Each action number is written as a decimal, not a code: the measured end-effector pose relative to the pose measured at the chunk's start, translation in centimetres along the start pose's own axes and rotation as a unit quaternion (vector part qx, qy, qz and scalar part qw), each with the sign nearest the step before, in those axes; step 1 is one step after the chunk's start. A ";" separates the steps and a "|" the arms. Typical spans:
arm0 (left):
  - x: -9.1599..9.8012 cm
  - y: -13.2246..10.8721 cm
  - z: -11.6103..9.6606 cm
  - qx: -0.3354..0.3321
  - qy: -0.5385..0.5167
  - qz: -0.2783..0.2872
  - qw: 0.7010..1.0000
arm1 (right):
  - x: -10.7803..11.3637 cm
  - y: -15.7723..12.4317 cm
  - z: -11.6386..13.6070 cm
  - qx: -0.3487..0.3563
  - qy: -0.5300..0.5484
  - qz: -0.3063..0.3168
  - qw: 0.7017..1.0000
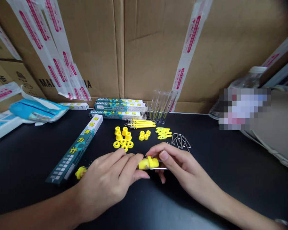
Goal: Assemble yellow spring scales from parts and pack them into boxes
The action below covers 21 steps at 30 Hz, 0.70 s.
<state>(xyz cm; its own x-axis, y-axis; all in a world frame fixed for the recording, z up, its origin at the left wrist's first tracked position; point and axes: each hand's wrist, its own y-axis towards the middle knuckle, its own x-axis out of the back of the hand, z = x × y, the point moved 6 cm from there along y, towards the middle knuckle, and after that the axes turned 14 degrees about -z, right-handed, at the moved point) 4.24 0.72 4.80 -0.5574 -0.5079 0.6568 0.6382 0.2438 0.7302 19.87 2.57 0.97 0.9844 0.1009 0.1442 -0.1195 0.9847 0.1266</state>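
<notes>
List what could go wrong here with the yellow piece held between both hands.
1. The yellow piece is pinched only by fingertips of the left hand and right hand; it may slip onto the table.
2. The thin metal rod sticking out of it could bend or prick a finger.
3. The loose yellow rings lie close behind the hands and could get knocked and scattered.

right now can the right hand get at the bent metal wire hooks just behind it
Probably yes. The wire hooks lie bare on the black table just beyond the right hand, nothing between them; but its fingers are busy pinching the yellow piece.
</notes>
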 end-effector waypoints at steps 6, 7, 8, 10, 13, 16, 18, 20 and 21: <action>0.2 0.2 0.2 0.011 0.007 -0.027 1.000 | 0.1 -0.3 0.9 0.076 -0.026 0.005 0.997; 0.2 0.2 0.2 0.014 0.004 -0.029 0.999 | 0.1 -0.4 0.9 0.089 -0.046 -0.004 0.995; 0.2 0.2 0.2 0.017 0.002 -0.031 0.999 | 0.1 -0.4 0.9 0.104 -0.067 -0.015 0.992; 0.1 0.3 0.2 0.023 -0.002 -0.028 0.999 | 0.1 -0.4 1.1 0.135 -0.098 -0.034 0.985; -0.1 0.1 0.2 0.029 -0.009 -0.017 0.999 | 0.0 -0.4 1.3 0.168 -0.120 -0.046 0.977; -0.4 -0.1 0.1 0.041 -0.017 -0.009 0.999 | 0.0 -0.4 1.4 0.175 -0.131 -0.061 0.974; -0.5 -0.3 0.1 0.055 -0.017 -0.012 0.998 | 0.1 -0.4 1.3 0.173 -0.141 -0.074 0.972; -0.6 -0.4 0.1 0.069 -0.021 -0.017 0.997 | 0.1 -0.5 1.2 0.172 -0.152 -0.081 0.970; -0.7 -0.4 0.0 0.074 -0.027 -0.015 0.997 | 0.1 -0.5 1.2 0.170 -0.155 -0.082 0.970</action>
<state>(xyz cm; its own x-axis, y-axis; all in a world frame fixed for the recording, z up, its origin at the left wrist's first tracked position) 4.34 1.01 4.06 -0.6056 -0.4733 0.6397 0.5374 0.3498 0.7674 19.88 1.96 2.06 0.9139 -0.1534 0.3758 -0.0514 0.8746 0.4821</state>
